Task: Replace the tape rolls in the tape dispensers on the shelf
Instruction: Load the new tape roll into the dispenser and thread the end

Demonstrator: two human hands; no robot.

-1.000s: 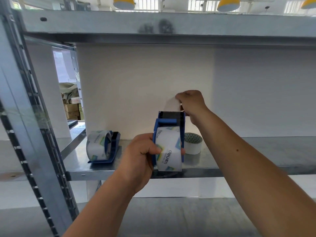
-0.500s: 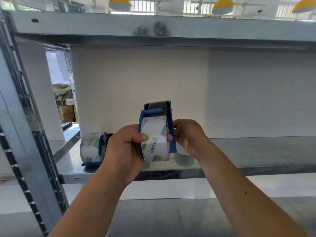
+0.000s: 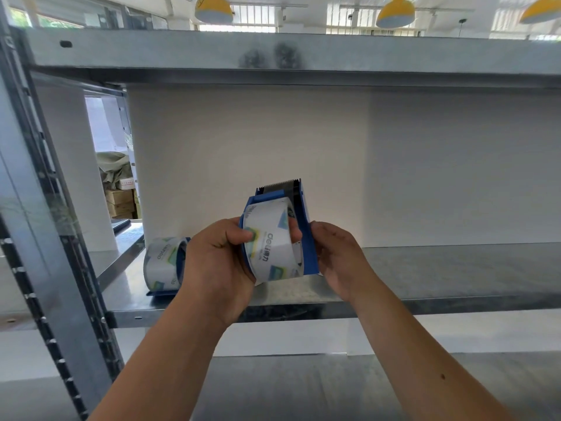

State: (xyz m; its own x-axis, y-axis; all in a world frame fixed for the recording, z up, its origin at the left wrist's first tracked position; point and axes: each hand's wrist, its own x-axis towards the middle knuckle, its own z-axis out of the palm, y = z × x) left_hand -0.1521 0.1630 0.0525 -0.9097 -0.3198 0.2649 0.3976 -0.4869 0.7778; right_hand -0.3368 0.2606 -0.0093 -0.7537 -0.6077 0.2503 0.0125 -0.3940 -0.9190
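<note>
The left hand [image 3: 223,265] was closed around the near-left side of the blue tape dispenser [image 3: 305,238], its thumb pressed on the face of the loaded tape roll [image 3: 271,244] and its fingers wrapped beneath. The right hand [image 3: 340,256] was closed on the dispenser's right side plate, with one fingertip [image 3: 294,233] hooked over the right edge of the roll. Both grips were therefore shut on the same unit, which was held between them, raised above the front edge of the metal shelf [image 3: 440,275] and tilted slightly to the right.

The tape roll sat in the dispenser frame between the two grips. Its printed wrap faced the camera and bore grey lettering and green-and-yellow patches. Directly above the grips, at the top of the dispenser, the serrated cutter blade [image 3: 280,186] pointed upward.

To the left of the left grip, partly hidden behind the left wrist, a second dispenser [image 3: 165,262] with its own roll rested on the shelf surface. It was well apart from the held unit.

Behind the grips stood a plain white back panel [image 3: 243,153]. An upper shelf [image 3: 303,53] ran across above them. A perforated upright post [image 3: 45,238] stood far to the left of the left grip.
</note>
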